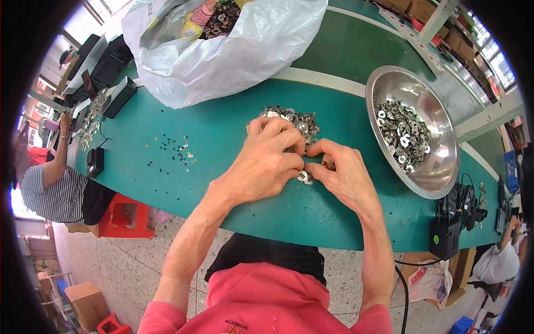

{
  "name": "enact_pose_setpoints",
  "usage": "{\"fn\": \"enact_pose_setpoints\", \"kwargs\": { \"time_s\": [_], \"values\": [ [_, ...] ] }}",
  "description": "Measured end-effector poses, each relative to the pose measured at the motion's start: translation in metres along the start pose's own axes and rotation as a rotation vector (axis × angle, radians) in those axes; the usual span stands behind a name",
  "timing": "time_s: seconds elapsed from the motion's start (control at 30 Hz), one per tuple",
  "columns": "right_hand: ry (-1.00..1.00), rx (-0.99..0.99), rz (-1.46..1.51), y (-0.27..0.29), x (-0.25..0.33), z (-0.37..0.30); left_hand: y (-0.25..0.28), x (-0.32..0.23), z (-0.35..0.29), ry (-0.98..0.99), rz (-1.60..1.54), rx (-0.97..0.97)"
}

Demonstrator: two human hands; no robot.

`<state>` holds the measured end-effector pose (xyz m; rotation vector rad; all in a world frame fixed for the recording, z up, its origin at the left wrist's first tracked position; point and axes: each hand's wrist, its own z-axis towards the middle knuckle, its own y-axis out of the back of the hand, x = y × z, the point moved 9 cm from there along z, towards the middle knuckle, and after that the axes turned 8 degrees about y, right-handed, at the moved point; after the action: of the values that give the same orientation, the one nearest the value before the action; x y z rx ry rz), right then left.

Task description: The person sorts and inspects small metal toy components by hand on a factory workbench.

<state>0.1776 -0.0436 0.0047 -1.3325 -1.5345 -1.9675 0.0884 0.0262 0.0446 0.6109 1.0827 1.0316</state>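
Note:
My left hand (264,161) and my right hand (340,173) meet fingertip to fingertip on the green table (222,178). Both pinch small silver metal parts (304,177) between them, and a few of these lie under the fingers. Just beyond my hands sits a loose pile of the same metal parts (295,119), partly covered by my left fingers. What exactly each hand grips is hidden by the fingers.
A steel bowl (439,172) with several metal parts stands at the right. A big white plastic bag (222,50) lies at the back. Small scattered bits (178,149) lie left. A black box with cables (445,238) hangs at the right edge. Another person (50,178) sits far left.

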Motion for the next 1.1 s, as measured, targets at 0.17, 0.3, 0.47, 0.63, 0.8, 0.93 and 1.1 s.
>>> {"fn": "enact_pose_setpoints", "kwargs": {
  "time_s": [0.17, 0.3, 0.47, 0.63, 0.8, 0.93, 1.1],
  "values": [
    [0.019, 0.026, -0.087, -0.003, 0.009, -0.001, 0.017, 0.01, 0.0, 0.055, -0.088, -0.062],
    [0.076, 0.008, -0.083, -0.007, 0.006, -0.001, 0.035, 0.025, 0.0, 0.156, -0.29, -0.251],
    [-0.015, -0.053, 0.552, -0.004, 0.002, 0.001, 0.028, 0.043, -0.006, 0.415, -0.693, -0.26],
    [-0.159, 0.143, 1.168, -0.023, -0.009, 0.002, 0.021, 0.042, -0.007, 0.394, -0.713, -0.278],
    [-0.169, 0.199, 1.345, -0.039, -0.004, -0.001, 0.025, 0.021, -0.002, 0.194, -0.531, -0.329],
    [-0.221, 0.172, 1.414, -0.043, -0.01, 0.0, 0.027, 0.016, -0.003, 0.09, -0.466, -0.362],
    [-0.29, 0.065, 1.422, -0.037, -0.018, -0.002, 0.022, 0.003, 0.003, 0.077, -0.437, -0.32]
  ]
}}
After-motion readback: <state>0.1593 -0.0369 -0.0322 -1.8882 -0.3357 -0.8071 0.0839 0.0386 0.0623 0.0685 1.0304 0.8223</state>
